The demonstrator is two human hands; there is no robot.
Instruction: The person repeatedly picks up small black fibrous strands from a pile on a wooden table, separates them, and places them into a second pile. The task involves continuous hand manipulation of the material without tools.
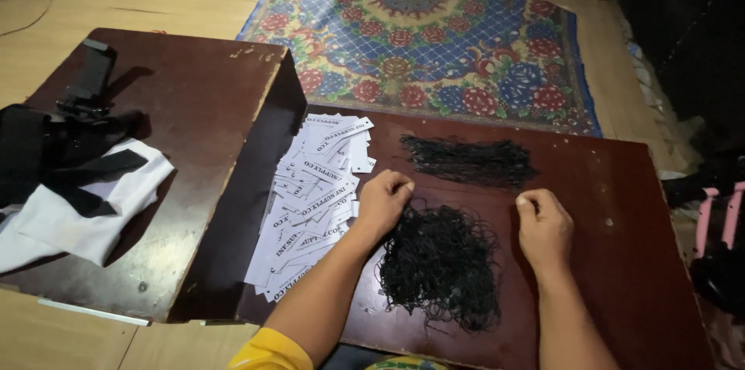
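Landmark: the tangled heap of black string loops (441, 265), lying on the dark red board (621, 207) nearest the camera.
Left hand (382, 201): rested at the heap's upper left edge, fingers curled shut – a strand may be pinched at the fingertips, but this cannot be told.
Right hand (545, 226): set just right of the heap, loosely fisted; nothing is seen held.
Risk: several loops could be dragged out together, since the strands are knotted through one another – the paper tags could also be swept off.
Count, heaps: one tangled, plus one straightened bundle of strings (469, 160) beyond it.
Count, tags: one spread of white paper tags (314, 199) left of the heap, too many and too overlapped to be counted.
Beyond: a patterned rug (434, 44).
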